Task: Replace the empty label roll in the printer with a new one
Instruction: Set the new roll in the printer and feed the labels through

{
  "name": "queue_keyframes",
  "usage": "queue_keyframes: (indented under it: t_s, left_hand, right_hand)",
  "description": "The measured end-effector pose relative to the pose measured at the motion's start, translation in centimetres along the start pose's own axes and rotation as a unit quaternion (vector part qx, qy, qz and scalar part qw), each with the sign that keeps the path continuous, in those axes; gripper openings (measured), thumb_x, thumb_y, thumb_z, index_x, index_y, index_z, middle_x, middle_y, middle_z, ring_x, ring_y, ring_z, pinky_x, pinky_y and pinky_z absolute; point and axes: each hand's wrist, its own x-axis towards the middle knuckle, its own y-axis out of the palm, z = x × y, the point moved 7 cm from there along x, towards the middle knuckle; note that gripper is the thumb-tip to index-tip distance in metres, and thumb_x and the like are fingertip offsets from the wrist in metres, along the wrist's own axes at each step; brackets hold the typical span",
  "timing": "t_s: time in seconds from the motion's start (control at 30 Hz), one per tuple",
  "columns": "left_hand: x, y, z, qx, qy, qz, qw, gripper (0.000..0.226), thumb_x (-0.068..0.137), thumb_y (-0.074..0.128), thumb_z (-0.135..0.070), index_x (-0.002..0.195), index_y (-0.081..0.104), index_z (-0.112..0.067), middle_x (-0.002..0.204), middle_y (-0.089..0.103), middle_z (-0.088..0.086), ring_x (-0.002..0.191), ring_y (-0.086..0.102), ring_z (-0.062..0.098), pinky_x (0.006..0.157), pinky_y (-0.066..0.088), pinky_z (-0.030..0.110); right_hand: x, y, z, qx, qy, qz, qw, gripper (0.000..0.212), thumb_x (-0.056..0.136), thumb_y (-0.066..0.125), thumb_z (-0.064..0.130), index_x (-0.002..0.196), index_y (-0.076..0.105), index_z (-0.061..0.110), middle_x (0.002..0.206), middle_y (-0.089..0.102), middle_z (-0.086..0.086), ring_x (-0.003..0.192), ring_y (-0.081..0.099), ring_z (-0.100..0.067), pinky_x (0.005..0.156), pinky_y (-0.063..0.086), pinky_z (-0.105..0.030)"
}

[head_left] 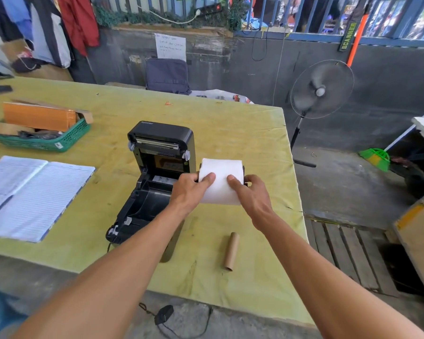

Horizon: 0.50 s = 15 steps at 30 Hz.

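A: Item one, the new label roll (pixel 221 182): white, full, held just right of the printer (pixel 154 182) and level with its open bay. How is it gripped?

B: It is clasped from both ends. The left hand (pixel 190 192) is closed on the end nearest the printer, the right hand (pixel 251 196) on the far end, thumbs laid over the paper. Dark spindle ends are seen at each side.

A: Handling?

B: It is judged moderately heavy and firm as a cylinder, though the outer wraps are soft and could be dented or unwound. It is best held by the ends or spindle, not squeezed across the face.

A: Item two?

B: The empty cardboard core (pixel 231 252), laid on the desk (pixel 255 133) right of the printer, nearer the person, untouched. The printer lid is raised.
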Motion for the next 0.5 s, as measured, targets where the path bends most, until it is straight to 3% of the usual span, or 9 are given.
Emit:
queue_keyframes:
  t_s: [0.13,0.33,0.5]
  left_hand:
    - [0.1,-2.4,1.6,0.005,0.011,0.014,1.0,0.035,0.087,0.061,-0.047,0.084,0.071,-0.014,0.086,0.067,0.002,0.083,0.064,0.024,0.072,0.056,0.043]
    - [1.2,-7.9,4.7,0.011,0.02,0.033,0.999,0.035,0.087,0.062,-0.046,0.094,0.073,-0.013,0.091,0.069,0.003,0.083,0.064,0.022,0.07,0.053,0.037]
    - [2.7,-13.4,7.7,0.003,0.034,0.056,0.998,0.029,0.086,0.064,-0.044,0.092,0.074,-0.017,0.079,0.067,-0.01,0.073,0.063,0.013,0.055,0.041,0.023]
  right_hand:
    - [-1.1,2.8,0.6,-0.007,-0.015,-0.005,1.0,0.051,0.084,0.068,0.046,0.119,0.056,0.011,0.11,0.065,-0.007,0.093,0.063,-0.025,0.065,0.045,-0.031]
    - [-2.9,9.2,2.1,-0.01,-0.026,-0.018,0.999,0.053,0.081,0.073,0.046,0.117,0.053,0.012,0.108,0.065,-0.007,0.09,0.064,-0.022,0.065,0.05,-0.032]
    - [-4.8,15.4,3.3,0.001,-0.04,-0.042,0.998,0.052,0.08,0.075,0.047,0.115,0.051,0.016,0.108,0.065,-0.003,0.09,0.064,-0.017,0.071,0.055,-0.033]
